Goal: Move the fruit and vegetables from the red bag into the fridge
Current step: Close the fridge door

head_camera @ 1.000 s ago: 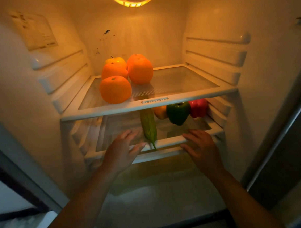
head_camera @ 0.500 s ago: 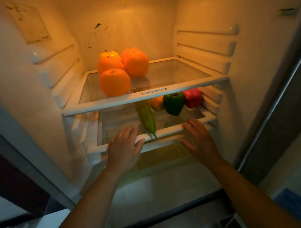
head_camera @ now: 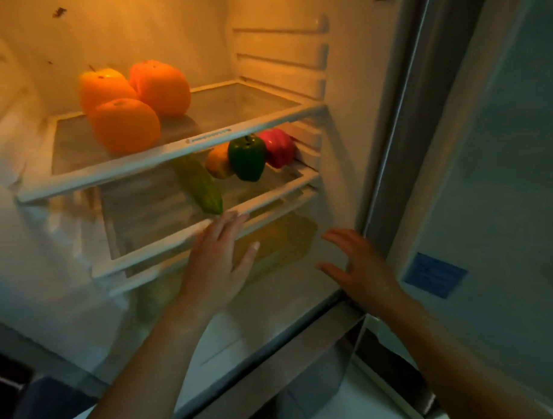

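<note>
The fridge stands open. Three oranges (head_camera: 126,125) and a yellow apple (head_camera: 107,74) behind them sit on the upper glass shelf (head_camera: 256,120). On the lower shelf (head_camera: 163,244) lie a green bitter gourd (head_camera: 202,187), a yellow pepper (head_camera: 217,162), a green pepper (head_camera: 247,158) and a red pepper (head_camera: 279,148). My left hand (head_camera: 219,261) is open, its fingertips at the lower shelf's front rim just below the gourd's tip. Also open and holding nothing, my right hand (head_camera: 357,266) hovers off the shelf near the fridge's right wall. The red bag is out of view.
The fridge door (head_camera: 493,170) with a blue sticker (head_camera: 434,274) stands open close on the right. A crisper drawer (head_camera: 282,243) lies under the lower shelf. Ribbed shelf rails (head_camera: 282,58) line the right inner wall. The fridge's bottom sill (head_camera: 274,360) runs below my arms.
The view has swung right and down. My right hand has come off the lower shelf's rim and pulled back toward the right wall. My left hand has slid right along the rim.
</note>
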Action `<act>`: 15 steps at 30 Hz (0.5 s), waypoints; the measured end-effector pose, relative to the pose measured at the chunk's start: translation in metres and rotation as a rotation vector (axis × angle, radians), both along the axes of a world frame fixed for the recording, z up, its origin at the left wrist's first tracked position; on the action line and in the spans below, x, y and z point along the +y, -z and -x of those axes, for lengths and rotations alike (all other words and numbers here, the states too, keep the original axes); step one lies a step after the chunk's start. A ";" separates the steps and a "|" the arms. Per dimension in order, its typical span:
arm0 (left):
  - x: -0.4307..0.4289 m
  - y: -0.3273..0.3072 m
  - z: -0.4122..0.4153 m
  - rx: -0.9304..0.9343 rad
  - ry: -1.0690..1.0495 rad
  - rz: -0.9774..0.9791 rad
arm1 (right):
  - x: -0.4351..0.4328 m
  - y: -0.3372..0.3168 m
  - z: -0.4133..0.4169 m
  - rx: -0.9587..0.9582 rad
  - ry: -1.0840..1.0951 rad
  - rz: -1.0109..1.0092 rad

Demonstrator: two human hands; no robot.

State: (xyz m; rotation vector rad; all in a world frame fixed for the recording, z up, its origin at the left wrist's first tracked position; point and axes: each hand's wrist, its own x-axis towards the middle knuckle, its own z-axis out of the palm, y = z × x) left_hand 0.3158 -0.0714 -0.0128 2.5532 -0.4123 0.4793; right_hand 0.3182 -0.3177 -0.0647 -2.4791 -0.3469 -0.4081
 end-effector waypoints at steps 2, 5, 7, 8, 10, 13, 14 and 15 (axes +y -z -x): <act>-0.025 0.002 0.006 0.031 0.057 0.011 | -0.014 -0.001 0.023 0.016 0.034 0.013; -0.060 0.009 0.017 0.043 0.137 -0.041 | -0.037 -0.004 0.060 0.026 0.090 0.004; -0.085 0.011 0.027 0.061 0.215 -0.055 | -0.056 -0.005 0.084 0.032 0.128 -0.017; -0.098 0.012 0.032 0.063 0.257 -0.053 | -0.066 -0.004 0.097 0.034 0.148 -0.023; -0.128 0.015 0.045 0.070 0.328 -0.023 | -0.088 -0.003 0.121 0.034 0.193 -0.013; -0.174 0.023 0.070 0.078 0.423 -0.038 | -0.124 -0.002 0.162 0.027 0.256 0.022; -0.190 0.025 0.079 0.079 0.458 -0.049 | -0.137 -0.002 0.177 0.032 0.279 0.031; -0.206 0.026 0.089 0.088 0.494 -0.061 | -0.150 -0.001 0.192 0.036 0.303 0.039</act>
